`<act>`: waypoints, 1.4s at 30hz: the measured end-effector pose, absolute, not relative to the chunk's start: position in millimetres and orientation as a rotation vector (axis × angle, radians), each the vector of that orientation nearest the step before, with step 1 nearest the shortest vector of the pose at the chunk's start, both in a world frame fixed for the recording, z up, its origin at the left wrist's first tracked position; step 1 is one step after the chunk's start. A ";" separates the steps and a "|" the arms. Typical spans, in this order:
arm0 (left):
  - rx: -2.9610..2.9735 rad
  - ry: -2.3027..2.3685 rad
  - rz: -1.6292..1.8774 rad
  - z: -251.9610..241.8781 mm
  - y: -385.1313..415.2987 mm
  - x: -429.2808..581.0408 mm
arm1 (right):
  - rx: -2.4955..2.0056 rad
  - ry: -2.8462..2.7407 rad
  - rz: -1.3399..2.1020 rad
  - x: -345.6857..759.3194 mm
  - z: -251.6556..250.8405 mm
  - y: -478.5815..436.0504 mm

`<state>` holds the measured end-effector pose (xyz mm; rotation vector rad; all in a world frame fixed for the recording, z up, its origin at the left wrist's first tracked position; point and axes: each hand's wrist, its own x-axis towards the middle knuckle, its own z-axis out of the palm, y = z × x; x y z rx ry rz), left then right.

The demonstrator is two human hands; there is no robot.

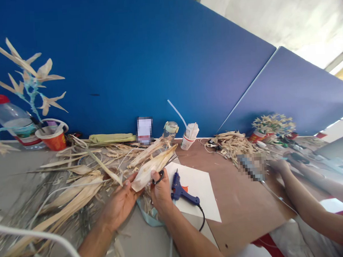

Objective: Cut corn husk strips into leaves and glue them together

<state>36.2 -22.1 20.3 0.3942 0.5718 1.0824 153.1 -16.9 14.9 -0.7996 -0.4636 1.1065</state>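
Blue fabric partition [127,69] backs the grey tabletop [143,242]. The left hand [120,201] pinches the base of a pale dried corn husk [150,166], whose long axis slants up-right past the right hand [160,193], closed on black-handled scissors [160,177].

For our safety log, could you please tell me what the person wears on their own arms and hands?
The left hand and right hand are bare: no gloves, and no rings that I can make out. The left forearm and right forearm are bare too, with no sleeves in view.
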 end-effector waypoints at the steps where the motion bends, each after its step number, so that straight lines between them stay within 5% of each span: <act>1: 0.388 0.549 1.077 21.1 -22.2 36.2 | -0.799 -0.466 1.116 152.4 14.2 -17.3; 42: 0.166 0.734 1.283 22.8 -4.8 10.7 | -0.807 -0.743 1.171 155.1 19.4 -24.7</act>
